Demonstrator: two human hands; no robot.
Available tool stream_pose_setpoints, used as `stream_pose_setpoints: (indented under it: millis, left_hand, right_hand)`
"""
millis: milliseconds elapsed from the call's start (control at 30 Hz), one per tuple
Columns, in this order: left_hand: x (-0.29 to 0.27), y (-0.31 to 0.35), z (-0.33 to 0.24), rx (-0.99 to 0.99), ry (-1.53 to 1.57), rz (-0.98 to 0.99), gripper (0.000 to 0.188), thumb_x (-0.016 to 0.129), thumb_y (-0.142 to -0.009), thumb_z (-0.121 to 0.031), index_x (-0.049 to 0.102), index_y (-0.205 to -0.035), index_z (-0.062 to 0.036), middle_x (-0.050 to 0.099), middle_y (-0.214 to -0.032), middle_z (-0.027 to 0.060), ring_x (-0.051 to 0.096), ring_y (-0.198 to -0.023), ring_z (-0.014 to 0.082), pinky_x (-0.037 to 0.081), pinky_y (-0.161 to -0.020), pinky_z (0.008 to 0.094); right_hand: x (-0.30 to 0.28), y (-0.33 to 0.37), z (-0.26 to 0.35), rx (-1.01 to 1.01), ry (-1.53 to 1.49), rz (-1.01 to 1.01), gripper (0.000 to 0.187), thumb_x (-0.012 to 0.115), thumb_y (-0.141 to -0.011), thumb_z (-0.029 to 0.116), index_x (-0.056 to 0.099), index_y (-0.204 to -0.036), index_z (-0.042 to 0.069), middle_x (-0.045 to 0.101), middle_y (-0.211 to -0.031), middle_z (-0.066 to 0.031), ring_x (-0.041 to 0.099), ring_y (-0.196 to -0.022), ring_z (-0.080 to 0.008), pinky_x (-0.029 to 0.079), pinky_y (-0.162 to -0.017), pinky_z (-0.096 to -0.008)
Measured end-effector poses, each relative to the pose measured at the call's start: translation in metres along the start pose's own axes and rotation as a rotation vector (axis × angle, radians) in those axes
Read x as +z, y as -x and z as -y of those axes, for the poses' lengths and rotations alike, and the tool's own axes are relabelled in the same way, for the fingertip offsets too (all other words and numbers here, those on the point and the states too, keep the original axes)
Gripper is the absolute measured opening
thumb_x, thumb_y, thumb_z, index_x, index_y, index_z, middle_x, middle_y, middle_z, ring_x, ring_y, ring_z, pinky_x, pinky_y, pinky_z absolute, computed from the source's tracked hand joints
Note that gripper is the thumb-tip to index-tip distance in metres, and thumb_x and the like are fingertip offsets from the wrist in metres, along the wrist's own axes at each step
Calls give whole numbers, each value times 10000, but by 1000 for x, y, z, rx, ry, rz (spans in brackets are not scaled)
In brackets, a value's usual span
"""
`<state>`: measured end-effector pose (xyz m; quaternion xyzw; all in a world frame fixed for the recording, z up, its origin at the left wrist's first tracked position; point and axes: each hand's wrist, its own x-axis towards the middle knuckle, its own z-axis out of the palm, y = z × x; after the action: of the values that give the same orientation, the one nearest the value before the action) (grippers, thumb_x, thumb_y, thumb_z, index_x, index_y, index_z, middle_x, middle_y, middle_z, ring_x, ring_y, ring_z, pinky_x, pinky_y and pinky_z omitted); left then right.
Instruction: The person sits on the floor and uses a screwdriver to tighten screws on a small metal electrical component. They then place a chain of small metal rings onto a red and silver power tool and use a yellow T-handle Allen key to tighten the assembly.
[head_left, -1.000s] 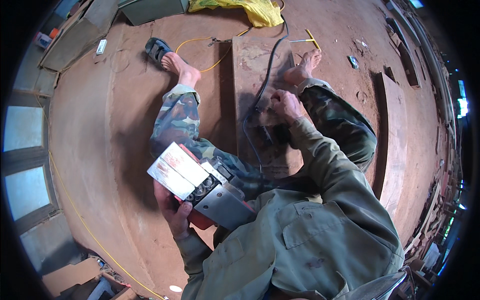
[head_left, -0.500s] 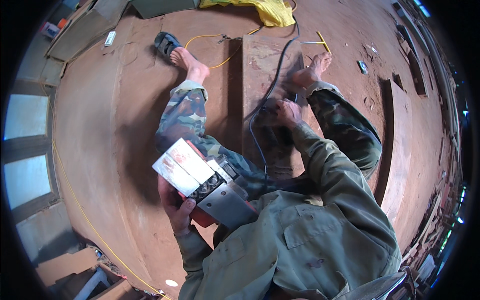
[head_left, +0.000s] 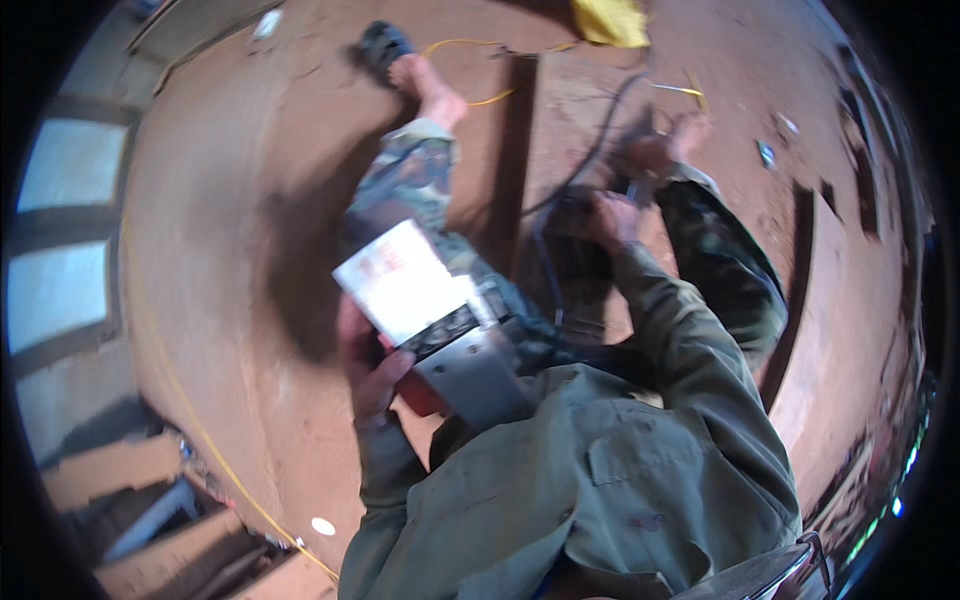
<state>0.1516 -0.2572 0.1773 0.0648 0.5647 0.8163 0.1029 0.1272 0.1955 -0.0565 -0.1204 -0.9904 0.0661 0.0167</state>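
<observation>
Tilted with its flat metal sole facing up, an electric hand planer [head_left: 478, 375] rests by my lap, its red body partly showing beneath. My left hand [head_left: 378, 365] is wrapped round its outer side, the thumb on the edge. My right hand [head_left: 614, 220] is closed over the wooden board [head_left: 565, 115] between my legs, near my right foot. What its fingers hold is blurred and too small to make out. A dark power cord [head_left: 600, 150] runs along the board toward my lap.
A yellow-handled tool [head_left: 694, 92] lies beyond my right foot, and a yellow bag [head_left: 612, 22] at the far side. A yellow cord [head_left: 185, 395] crosses the floor at left. Another long board [head_left: 822, 300] lies at right; wooden pieces [head_left: 120, 470] are at lower left.
The whole view has shifted, so everything sits further right and somewhat higher, with more blur. Both hands keep about the same places relative to the planer and the board.
</observation>
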Motion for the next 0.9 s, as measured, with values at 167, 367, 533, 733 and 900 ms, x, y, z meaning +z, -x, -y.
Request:
stream_pose_setpoints:
  millis: [167, 367, 533, 733, 900]
  left_hand:
    - [-12, -2, 4, 35, -13, 101, 1021, 828, -845, -96, 289, -1702, 42, 377, -1740, 192, 354, -1613, 307, 269, -1317, 453]
    - [-13, -2, 2, -19, 0, 115, 1027, 825, -857, -108, 272, -1711, 30, 395, -1730, 187, 369, -1601, 282, 281, -1305, 427]
    - [-14, -1, 1, -34, 3, 100, 1012, 804, -877, -81, 253, -1719, 23, 408, -1723, 172, 376, -1588, 261, 320, -1283, 411]
    - [-12, 0, -1, -61, -20, 99, 970, 763, -915, -43, 237, -1730, -11, 443, -1692, 163, 635, -1214, 176, 569, -929, 327]
    - [-8, 1, -4, -70, -21, 86, 959, 749, -925, -29, 234, -1734, -28, 456, -1677, 160, 662, -1049, 124, 589, -761, 288]
  right_hand:
    - [5, 0, -7, -77, -17, -31, 160, 659, -872, 247, 716, -886, 99, 744, -914, -131, 733, -924, -367, 558, -844, -523]
    - [19, 3, -11, -110, 42, -44, 151, 639, -879, 203, 693, -964, 91, 747, -950, -153, 715, -913, -378, 538, -846, -538]
    - [-9, 0, 6, 60, -153, 9, 133, 674, -892, 143, 728, -984, 64, 759, -988, -188, 729, -924, -430, 587, -810, -529]
    - [-126, -13, 63, 181, -972, 33, 327, 721, -1009, 246, 761, -1217, -3, 786, -941, -65, 722, -802, -180, 577, -764, -329]
    - [-223, 1, 132, 49, -1313, 128, 188, 741, -1053, 155, 749, -1159, 1, 738, -954, -7, 648, -812, -73, 530, -750, -246]
